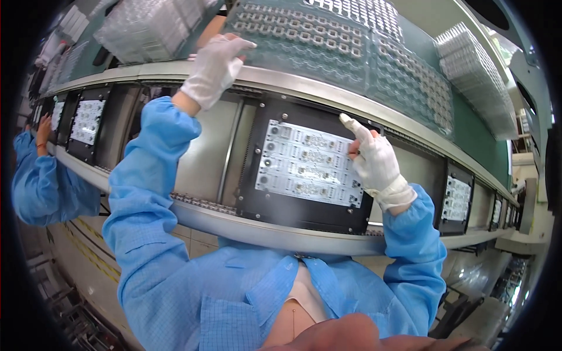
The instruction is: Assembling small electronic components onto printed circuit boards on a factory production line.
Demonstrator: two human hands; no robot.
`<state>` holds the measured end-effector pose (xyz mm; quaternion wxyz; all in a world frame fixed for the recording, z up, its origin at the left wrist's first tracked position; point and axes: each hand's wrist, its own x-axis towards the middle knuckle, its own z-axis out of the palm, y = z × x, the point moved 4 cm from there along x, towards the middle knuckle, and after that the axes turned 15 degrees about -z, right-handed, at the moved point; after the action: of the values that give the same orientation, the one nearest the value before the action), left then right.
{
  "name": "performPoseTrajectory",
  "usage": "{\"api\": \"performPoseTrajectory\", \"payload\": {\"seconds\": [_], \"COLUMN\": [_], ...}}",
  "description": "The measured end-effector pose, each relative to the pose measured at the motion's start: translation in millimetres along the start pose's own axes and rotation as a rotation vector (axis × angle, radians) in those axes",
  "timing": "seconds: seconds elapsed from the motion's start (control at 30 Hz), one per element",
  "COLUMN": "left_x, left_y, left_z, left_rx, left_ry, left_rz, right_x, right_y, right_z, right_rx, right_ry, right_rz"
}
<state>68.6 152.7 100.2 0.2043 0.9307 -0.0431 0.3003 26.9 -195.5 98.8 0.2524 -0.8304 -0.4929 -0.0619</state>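
My left hand [212, 69], in a white glove with some bare fingertips, reaches over the far rail. Its fingers are curled together at the left end of a clear tray [304, 32] of small square parts; anything pinched in them is too small to make out. My right hand [379, 167], gloved the same way, hovers at the right edge of a black carrier plate [293, 212]. Its index finger stretches toward the plate's far edge, apart from the thumb, with nothing visible between them. Several white circuit board strips [307, 167] lie side by side on the plate.
The carrier rides on a conveyor with metal rails [222, 225]. More loaded carriers sit left [88, 121] and right [456, 199]. Stacked clear trays stand at far left [146, 29] and right [477, 76]. Another person's blue sleeve [50, 175] is at the left.
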Motion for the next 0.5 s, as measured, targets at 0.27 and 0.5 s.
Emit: {"api": "performPoseTrajectory", "payload": {"seconds": [0.27, 0.5], "left_x": [-39, -58], "left_y": [38, 64], "left_z": [-16, -29], "left_rx": [-0.144, -0.177], "left_ry": [-0.119, -0.154], "left_rz": [-0.034, 0.016], "right_x": [0, 1], "right_y": [4, -5], "right_z": [-2, -3], "right_rx": [-0.039, -0.229], "right_ry": [-0.127, -0.197], "right_rz": [-0.060, -0.065]}}
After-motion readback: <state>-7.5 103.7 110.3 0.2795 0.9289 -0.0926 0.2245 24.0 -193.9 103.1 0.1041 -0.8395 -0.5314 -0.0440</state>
